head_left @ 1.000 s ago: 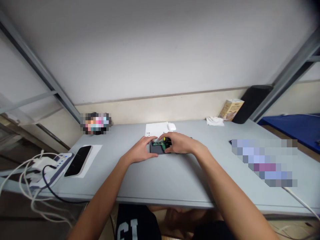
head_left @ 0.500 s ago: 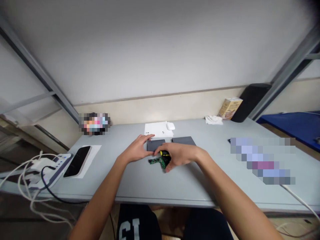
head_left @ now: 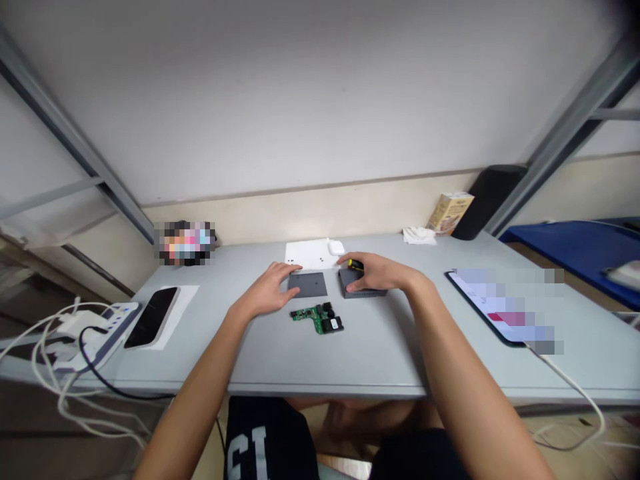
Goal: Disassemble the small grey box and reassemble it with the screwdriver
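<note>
A thin dark grey panel (head_left: 307, 285) lies on the desk, and my left hand (head_left: 270, 289) rests at its left edge, thumb and fingers apart. To its right is a dark grey box-like housing (head_left: 365, 293). My right hand (head_left: 385, 272) reaches over that housing, thumb at its near left side and fingers at its far side. Tucked in the same hand is a screwdriver (head_left: 355, 265) with a yellow and black handle; its tip is hidden. Nearer to me, a green circuit board (head_left: 319, 317) with black parts lies untouched.
Behind the panel is a white sheet (head_left: 306, 254) with small dark bits and a white earbud case (head_left: 336, 247). A phone (head_left: 153, 317) and a power strip (head_left: 107, 339) with cables sit left. A tablet (head_left: 487, 307), tissue (head_left: 419, 235), carton (head_left: 450, 213) and black cylinder (head_left: 487, 202) are right.
My right hand has moved right and away from me, from over the circuit board to the housing, carrying the screwdriver. The circuit board is now uncovered. My left hand stays by the panel.
</note>
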Demonstrator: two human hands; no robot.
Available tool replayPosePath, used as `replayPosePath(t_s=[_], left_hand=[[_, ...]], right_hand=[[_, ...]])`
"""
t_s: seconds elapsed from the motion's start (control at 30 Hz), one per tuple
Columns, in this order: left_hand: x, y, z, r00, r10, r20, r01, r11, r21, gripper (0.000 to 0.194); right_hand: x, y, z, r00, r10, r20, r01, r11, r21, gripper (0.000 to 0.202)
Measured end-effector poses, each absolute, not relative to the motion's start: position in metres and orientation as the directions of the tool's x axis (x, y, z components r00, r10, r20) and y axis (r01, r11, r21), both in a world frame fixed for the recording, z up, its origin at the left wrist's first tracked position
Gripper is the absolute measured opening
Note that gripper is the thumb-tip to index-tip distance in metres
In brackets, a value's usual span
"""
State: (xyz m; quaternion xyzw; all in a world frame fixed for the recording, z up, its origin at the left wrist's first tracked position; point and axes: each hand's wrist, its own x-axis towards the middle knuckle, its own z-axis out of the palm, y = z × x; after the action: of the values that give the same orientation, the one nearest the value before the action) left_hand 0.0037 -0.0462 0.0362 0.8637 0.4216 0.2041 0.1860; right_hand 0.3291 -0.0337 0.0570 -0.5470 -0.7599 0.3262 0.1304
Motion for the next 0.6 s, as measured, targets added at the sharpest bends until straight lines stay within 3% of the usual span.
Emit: replayPosePath(t_s=[0.17, 0.23, 0.33, 0.43, 0.53, 0.6], left_hand=[[0.004, -0.044, 0.034, 0.561, 0.793, 0.239, 0.659, -0.602, 0.451, 0.051], [0.006, -0.046, 0.035, 0.555, 0.789, 0.265, 0.659, -0.611, 0.438, 0.050], [0.010, -0.050, 0.037, 0.581, 0.767, 0.272, 0.644, -0.638, 0.423, 0.044], [0.018, -0.054, 0.038, 0.622, 0.723, 0.300, 0.597, -0.686, 0.416, 0.031], [0.029, -0.060, 0.037, 0.655, 0.650, 0.385, 0.503, -0.756, 0.419, 0.019], [0.037, -0.064, 0.035, 0.692, 0.600, 0.401, 0.450, -0.794, 0.409, 0.017]], right_hand=[[0.315, -0.029, 0.046, -0.434, 0.901, -0.022, 0.646, 0.294, -0.705, 0.058], [0.310, -0.026, 0.042, -0.421, 0.905, 0.062, 0.619, 0.337, -0.709, 0.044], [0.311, -0.020, 0.037, -0.270, 0.923, 0.273, 0.608, 0.383, -0.695, 0.025], [0.320, -0.014, 0.030, -0.016, 0.902, 0.432, 0.651, 0.337, -0.679, 0.025], [0.326, -0.011, 0.021, 0.168, 0.887, 0.431, 0.724, 0.186, -0.665, 0.027], [0.325, -0.010, 0.015, 0.167, 0.905, 0.392, 0.768, 0.129, -0.627, 0.028]])
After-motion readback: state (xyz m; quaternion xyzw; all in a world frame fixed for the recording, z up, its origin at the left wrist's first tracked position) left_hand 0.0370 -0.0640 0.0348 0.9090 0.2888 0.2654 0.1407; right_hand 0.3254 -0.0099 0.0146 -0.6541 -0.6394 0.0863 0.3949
